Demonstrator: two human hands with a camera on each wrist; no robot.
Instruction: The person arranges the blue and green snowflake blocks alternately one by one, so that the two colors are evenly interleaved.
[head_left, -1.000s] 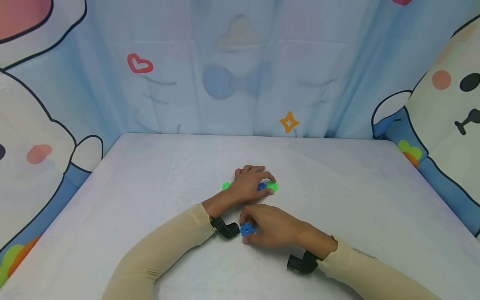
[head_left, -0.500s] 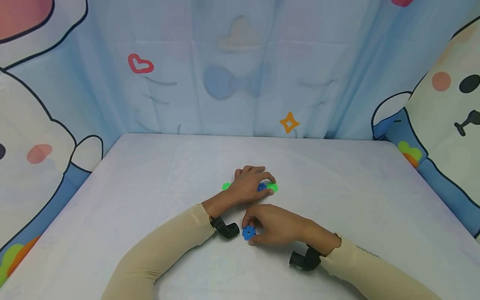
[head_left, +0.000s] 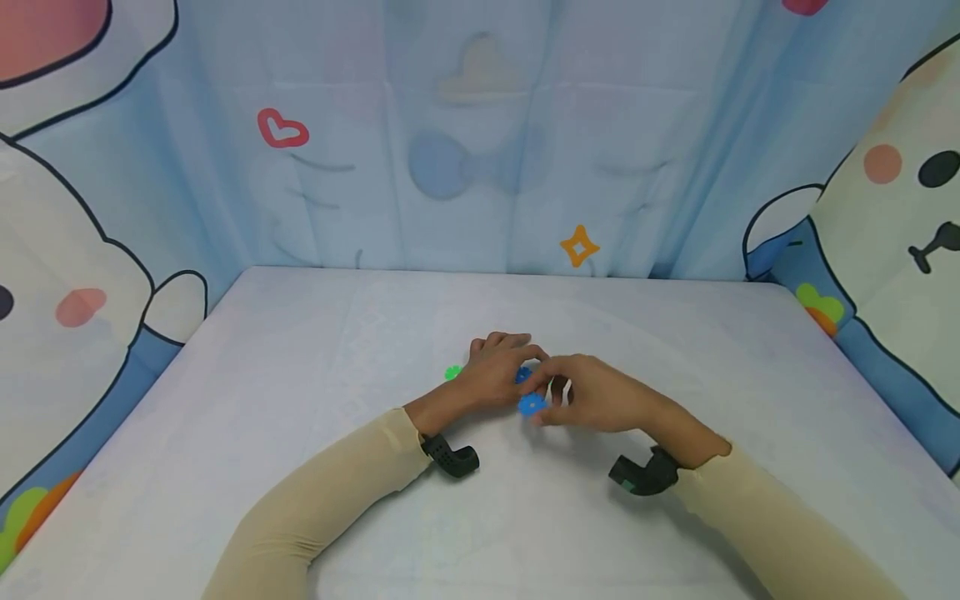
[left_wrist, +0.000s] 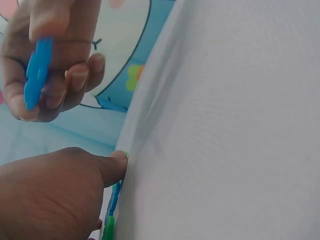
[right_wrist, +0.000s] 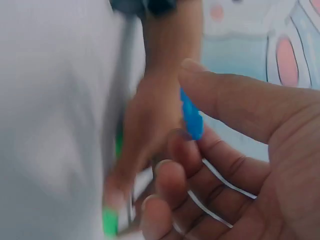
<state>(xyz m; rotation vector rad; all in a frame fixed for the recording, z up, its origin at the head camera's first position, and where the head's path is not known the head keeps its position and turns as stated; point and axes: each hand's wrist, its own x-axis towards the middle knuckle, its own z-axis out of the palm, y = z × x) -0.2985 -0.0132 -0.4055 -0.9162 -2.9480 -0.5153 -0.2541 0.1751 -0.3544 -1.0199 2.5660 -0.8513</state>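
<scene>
My right hand (head_left: 611, 396) pinches a blue snowflake disc (head_left: 532, 405) between thumb and fingers, just above the table and beside my left hand (head_left: 493, 372). Edge-on, that blue disc (left_wrist: 38, 72) shows in the left wrist view, apart from the left hand. The left hand lies over a row of snowflake discs on the table, its thumb and index finger curved about the row's right end. Of the row, a green disc (head_left: 453, 372) pokes out at the left and a blue disc (head_left: 522, 375) shows between the fingers. A green disc (right_wrist: 110, 222) sits at the left fingertips; the middle of the row is hidden.
A white cloth covers the table (head_left: 360, 333). Behind it hangs a blue curtain (head_left: 465, 225) with cartoon prints. Each wrist wears a black camera mount, the left mount (head_left: 452, 457) resting near the tabletop.
My right hand has moved away from me and to the right, carrying the blue snowflake disc up beside the left hand. The disc has turned slightly flatter. The left hand has stayed put.
</scene>
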